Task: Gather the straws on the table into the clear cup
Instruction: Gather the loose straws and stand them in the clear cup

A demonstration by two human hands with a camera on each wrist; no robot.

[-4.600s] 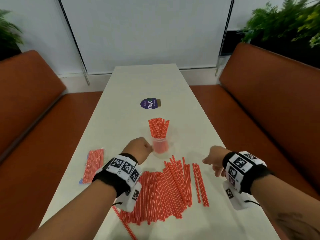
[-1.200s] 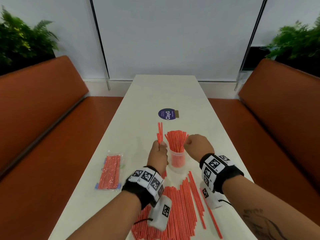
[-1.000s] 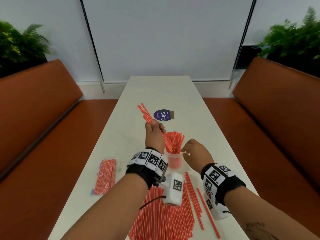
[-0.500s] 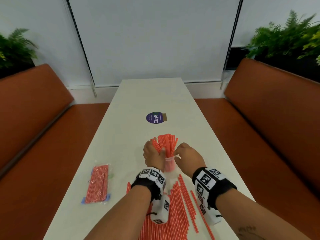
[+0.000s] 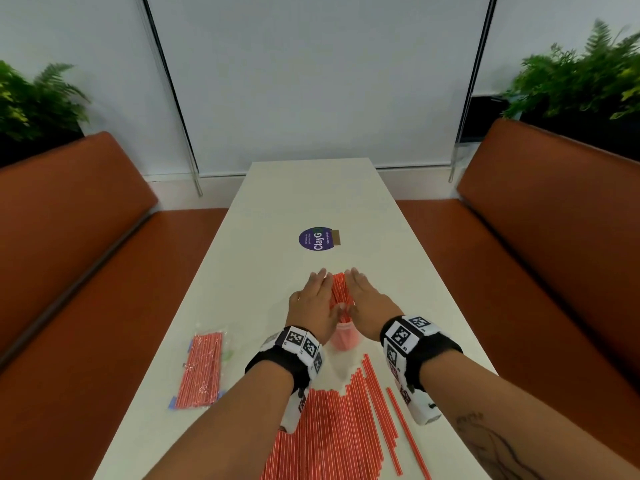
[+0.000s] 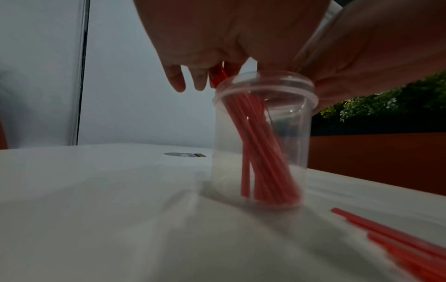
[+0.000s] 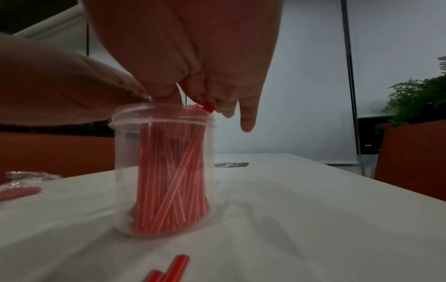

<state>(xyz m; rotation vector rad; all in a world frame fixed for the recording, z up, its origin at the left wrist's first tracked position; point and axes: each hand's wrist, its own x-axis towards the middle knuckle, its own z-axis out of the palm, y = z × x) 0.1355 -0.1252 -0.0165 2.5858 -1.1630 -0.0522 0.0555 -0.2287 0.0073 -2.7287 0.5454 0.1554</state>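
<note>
So the bundle of thin red straws (image 5: 338, 296) was standing near upright in the small clear plastic cup (image 5: 343, 336), tops fanning out above the rim, and it was being squeezed from both sides: the left hand (image 5: 313, 306) was laid flat against its left flank and the right hand (image 5: 367, 304) against its right, fingers straight and pointed away from the body, nothing actually clamped in either grip. The wide heap of loose red straws (image 5: 332, 431) was spread flat on the white bench (image 5: 311, 195), just behind the wrists on the near side, long axes running roughly toward the cup. Probably the next batch would have to be reached for by pulling a hand back; the heap seemed about equally near to both. A sealed clear packet of red straws (image 5: 201, 368) was left off to the left.
</note>
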